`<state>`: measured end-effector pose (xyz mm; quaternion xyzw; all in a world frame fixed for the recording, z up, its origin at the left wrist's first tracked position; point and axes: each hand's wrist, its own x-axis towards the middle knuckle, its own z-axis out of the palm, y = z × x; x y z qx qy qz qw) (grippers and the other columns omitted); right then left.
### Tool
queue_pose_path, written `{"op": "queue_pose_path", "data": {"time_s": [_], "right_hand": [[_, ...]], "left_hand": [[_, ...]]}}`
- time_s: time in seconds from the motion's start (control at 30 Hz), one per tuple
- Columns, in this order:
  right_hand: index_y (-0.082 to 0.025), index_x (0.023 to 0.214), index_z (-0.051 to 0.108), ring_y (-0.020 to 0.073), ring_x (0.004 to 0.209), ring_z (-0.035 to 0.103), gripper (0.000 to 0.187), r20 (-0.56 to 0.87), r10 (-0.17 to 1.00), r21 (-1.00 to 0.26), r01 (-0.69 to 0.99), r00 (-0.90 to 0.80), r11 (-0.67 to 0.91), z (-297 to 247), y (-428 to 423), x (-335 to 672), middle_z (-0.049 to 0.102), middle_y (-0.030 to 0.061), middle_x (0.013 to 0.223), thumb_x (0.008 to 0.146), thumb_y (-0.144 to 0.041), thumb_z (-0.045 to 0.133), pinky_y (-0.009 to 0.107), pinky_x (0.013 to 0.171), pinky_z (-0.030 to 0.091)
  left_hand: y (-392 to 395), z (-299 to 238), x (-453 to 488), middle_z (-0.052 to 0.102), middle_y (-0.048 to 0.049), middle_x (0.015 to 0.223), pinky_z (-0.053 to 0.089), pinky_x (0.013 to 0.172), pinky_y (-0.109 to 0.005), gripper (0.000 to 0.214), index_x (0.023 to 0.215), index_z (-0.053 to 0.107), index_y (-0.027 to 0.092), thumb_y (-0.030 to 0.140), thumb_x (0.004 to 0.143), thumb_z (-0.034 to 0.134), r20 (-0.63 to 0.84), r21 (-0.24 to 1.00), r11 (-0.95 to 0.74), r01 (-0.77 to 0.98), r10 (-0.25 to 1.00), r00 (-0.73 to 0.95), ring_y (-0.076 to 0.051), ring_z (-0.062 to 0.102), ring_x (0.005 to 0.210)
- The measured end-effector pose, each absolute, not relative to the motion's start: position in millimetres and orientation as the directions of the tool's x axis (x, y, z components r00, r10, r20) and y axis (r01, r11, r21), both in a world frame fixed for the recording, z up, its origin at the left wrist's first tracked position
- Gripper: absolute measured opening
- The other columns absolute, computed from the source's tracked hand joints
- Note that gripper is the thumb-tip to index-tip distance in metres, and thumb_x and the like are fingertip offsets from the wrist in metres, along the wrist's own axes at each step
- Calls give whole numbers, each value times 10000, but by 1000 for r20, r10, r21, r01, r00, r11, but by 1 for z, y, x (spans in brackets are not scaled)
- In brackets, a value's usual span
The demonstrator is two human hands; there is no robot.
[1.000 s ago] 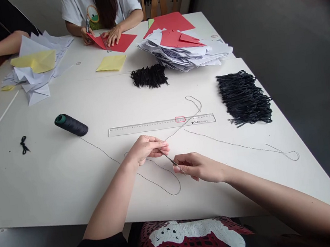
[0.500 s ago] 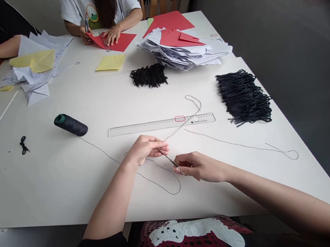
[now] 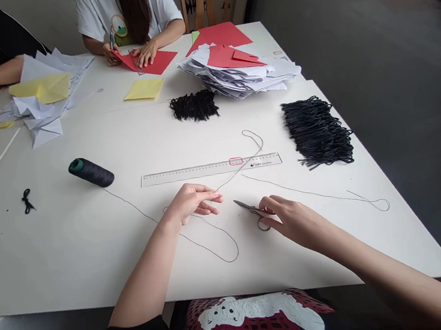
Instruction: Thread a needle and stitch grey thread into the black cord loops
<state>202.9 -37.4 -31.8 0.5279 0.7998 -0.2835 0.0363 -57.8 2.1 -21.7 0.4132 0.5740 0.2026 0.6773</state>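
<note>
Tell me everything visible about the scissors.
The scissors look like grey metal, with slim, pointed blades that appear closed. One handle ring shows; the other is mostly hidden by the right hand, whose fingers touch the handles. The tips point toward the left hand, apart from it. They are nearer the wearer than the ruler; whether they rest on the table is unclear.

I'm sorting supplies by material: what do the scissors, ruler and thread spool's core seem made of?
Scissors: probably metal, given their dull grey sheen. Ruler: likely smooth, clear plastic; the white table shows through it. Spool core: perhaps smooth green plastic, though only its end shows.
</note>
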Motion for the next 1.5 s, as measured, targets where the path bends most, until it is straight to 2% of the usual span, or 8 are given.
{"op": "queue_pose_path", "data": {"time_s": [0.17, 0.4, 0.6, 0.87, 1.03, 1.23, 1.37, 1.5], "right_hand": [[-182, 987, 599, 172, 712, 604, 188, -249, 837, -403, 838, -486, 367, -25, -39, 199, 591, 95, 1003, 946, -258, 432, 282, 589, 426], [-179, 954, 648, 89, 610, 511, 175, 105, 854, -805, 461, -510, 374, -23, -25, 146, 588, 60, 898, 926, -286, 512, 243, 599, 440], [-197, 890, 667, 81, 621, 493, 110, -1, 899, -856, 465, -438, 226, -34, -15, 107, 599, 26, 874, 870, -252, 573, 236, 619, 424], [-180, 788, 631, 87, 616, 490, 168, 51, 927, -876, 429, -372, 220, -31, -6, 112, 602, 19, 814, 889, -286, 549, 243, 624, 415], [-171, 791, 603, 144, 712, 534, 274, 151, 970, -890, 401, -191, 218, -14, 4, 154, 602, 62, 806, 881, -424, 549, 252, 578, 418], [-180, 784, 583, 142, 691, 504, 334, 248, 964, -892, 411, 93, 190, 5, 9, 196, 579, 62, 788, 840, -510, 591, 257, 560, 391], [-187, 798, 585, 149, 733, 531, 261, 285, 956, -884, 368, -68, 289, 12, 6, 191, 577, 57, 801, 876, -436, 575, 267, 604, 427], [-180, 821, 589, 132, 723, 528, 174, 305, 900, -846, 346, -312, 406, 17, 0, 173, 577, 46, 796, 912, -316, 532, 258, 616, 435]], "left_hand": [[3, -18, -62, 703, -93, 1091, 514, 637, -252, 331, 870, 735, 188, 477, 710, 727, -552, 827, 524, 202, 826, 112, -177, 706, 682], [3, -16, -54, 697, -90, 1077, 530, 691, -273, 325, 855, 738, 189, 467, 687, 756, -567, 824, 555, 118, 812, 138, -181, 700, 728], [-1, -22, -52, 642, -25, 712, 500, 647, -258, 286, 744, 706, 166, 450, 720, 718, -506, 863, 498, 89, 844, 181, -110, 581, 597], [2, -18, -62, 702, -71, 906, 509, 712, -297, 345, 834, 723, 182, 498, 695, 719, -491, 860, 462, 215, 865, 104, -194, 667, 766], [9, -12, -100, 720, -68, 850, 467, 701, -362, 247, 805, 729, 251, 468, 761, 620, -205, 553, 397, 732, 917, -342, -277, 643, 809], [6, -2, -113, 588, -161, 1270, 415, 924, -513, 322, 1095, 696, 187, 247, 815, 550, 179, 289, 403, 868, 868, -463, -388, 433, 1235], [-4, 13, -66, 497, -78, 1404, 323, 1091, -420, 385, 1250, 592, 219, 248, 873, 522, 282, 640, -3, 768, 931, -232, -267, 396, 1323], [-15, 13, -14, 632, -76, 1239, 411, 1031, -351, 363, 1170, 636, 211, 373, 845, 622, -49, 998, 36, 56, 965, 256, -235, 551, 1190]]}}
